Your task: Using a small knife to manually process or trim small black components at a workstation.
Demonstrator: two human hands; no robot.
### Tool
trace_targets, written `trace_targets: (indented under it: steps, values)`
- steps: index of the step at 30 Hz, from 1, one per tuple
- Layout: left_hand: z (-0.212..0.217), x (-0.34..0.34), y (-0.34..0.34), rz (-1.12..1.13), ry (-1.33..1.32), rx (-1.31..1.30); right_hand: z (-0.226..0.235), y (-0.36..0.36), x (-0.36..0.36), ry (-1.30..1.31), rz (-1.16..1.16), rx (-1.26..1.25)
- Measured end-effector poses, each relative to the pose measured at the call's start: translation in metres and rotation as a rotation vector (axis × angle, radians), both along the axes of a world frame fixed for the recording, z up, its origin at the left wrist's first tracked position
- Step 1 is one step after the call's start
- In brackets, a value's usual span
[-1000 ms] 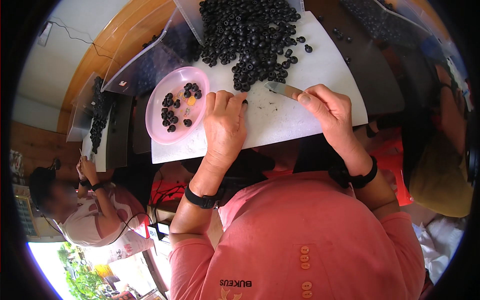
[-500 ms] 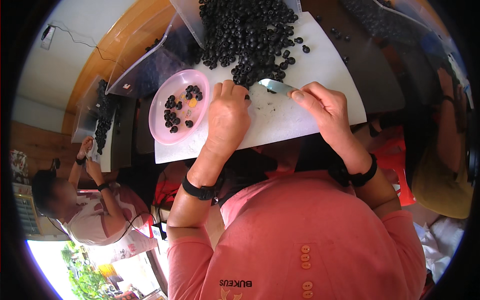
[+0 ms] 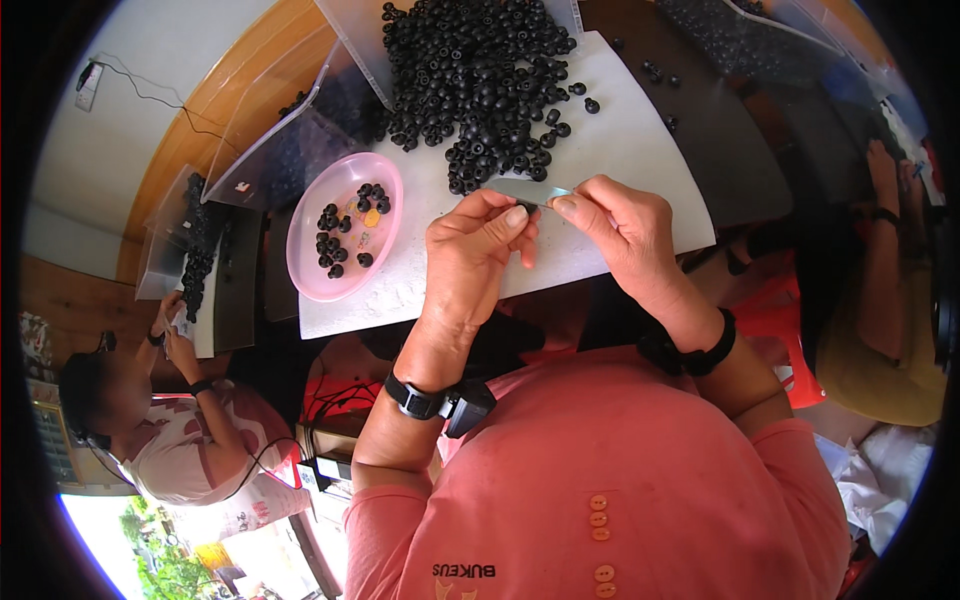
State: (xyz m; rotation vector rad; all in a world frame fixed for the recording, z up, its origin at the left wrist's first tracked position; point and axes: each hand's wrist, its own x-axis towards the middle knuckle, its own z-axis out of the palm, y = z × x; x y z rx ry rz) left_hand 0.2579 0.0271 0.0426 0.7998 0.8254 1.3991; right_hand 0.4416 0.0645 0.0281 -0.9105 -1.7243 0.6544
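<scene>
My left hand (image 3: 470, 250) is turned with its thumb up. Its thumb and fingers pinch a small black knob-like piece (image 3: 526, 208), mostly hidden by the fingertips. In my right hand (image 3: 630, 235) is a short knife, its shiny blade (image 3: 518, 190) pointing left and lying against or just over the pinched piece. Just beyond both hands, a large heap of similar black pieces (image 3: 480, 75) spreads onto a white board (image 3: 650, 130). To the left, a pink oval plate (image 3: 298, 265) holds several more of them.
A clear plastic bin (image 3: 355, 50) stands behind the heap, tipped toward the board. Another clear bin (image 3: 265, 140) is at its left. One co-worker (image 3: 190, 430) sits at far left beside a smaller pile; another person's arm (image 3: 885, 270) shows at far right.
My left hand has turned over from the heap's near edge and now holds a black piece up to the knife. The blade has come nearer to that hand.
</scene>
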Motion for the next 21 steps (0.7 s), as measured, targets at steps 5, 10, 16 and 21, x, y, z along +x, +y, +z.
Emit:
trace_targets:
  steps: [5, 10, 16, 21]
  values:
    - [-0.007, 0.000, 0.001, -0.026, -0.061, 0.031, 0.000, 0.001, 0.000, 0.014, -0.001, -0.004]
    - [-0.010, -0.002, 0.002, -0.031, -0.098, 0.051, 0.001, 0.006, 0.002, 0.004, 0.029, -0.068]
    - [-0.013, -0.003, 0.002, -0.045, -0.116, 0.086, 0.004, 0.006, 0.002, -0.045, 0.018, -0.069]
    - [-0.010, -0.001, 0.003, -0.049, -0.093, 0.068, 0.003, 0.007, 0.001, -0.068, 0.014, -0.052]
